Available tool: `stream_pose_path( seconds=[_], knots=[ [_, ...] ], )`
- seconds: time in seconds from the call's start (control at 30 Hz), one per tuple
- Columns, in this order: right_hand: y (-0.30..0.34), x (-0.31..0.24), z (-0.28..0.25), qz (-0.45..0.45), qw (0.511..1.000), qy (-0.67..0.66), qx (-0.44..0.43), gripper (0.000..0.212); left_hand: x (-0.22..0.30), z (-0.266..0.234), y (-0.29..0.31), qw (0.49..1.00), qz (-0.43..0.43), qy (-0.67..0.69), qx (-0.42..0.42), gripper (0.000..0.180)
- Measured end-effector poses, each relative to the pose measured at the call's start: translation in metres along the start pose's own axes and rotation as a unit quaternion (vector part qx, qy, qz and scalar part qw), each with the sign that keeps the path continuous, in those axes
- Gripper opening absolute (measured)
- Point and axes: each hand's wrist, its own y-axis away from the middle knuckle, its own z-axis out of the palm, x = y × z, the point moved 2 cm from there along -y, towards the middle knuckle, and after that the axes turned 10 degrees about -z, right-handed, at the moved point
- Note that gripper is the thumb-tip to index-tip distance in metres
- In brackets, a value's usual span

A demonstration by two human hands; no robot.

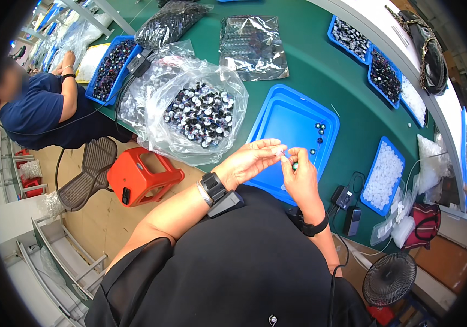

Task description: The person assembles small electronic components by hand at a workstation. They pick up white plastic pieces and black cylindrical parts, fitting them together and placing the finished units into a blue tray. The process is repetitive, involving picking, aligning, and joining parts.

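Over a smooth blue plastic tray (283,117), the left hand (251,162) pinches a tiny pale piece (282,153), shape unclear, between thumb and fingertips; the right hand (303,175), fingers tightly curled, holds a glossy greenish bead (295,165). Leftward, a crinkled clear bag (160,122) bulges with shiny rounded beads (203,113).

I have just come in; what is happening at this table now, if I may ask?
A person works over a blue tray, the fingertips of the left hand and right hand close together. The right hand holds a small shiny round piece; what lies between the fingertips is too small to tell. A few dark beads lie in the tray. An open clear bag of dark and whitish pieces stands to the left.
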Motion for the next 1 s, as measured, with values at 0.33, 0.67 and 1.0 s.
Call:
stream_pose_path(
  seconds=[0.33,0.67,1.0],
  knots=[
    [0.000,0.005,0.002,-0.008,0.999,-0.032,-0.007,0.009,-0.005,-0.002,-0.001,1.000,-0.021,-0.014,-0.005,0.022],
    [-0.003,0.001,0.000,0.022,0.999,-0.041,-0.004,0.005,-0.006,-0.001,-0.002,1.000,-0.023,0.002,-0.017,0.020],
    [-0.003,0.009,0.009,-0.028,0.999,-0.013,0.013,0.005,-0.007,-0.003,-0.006,0.998,0.021,-0.053,0.015,0.022]
  ],
)
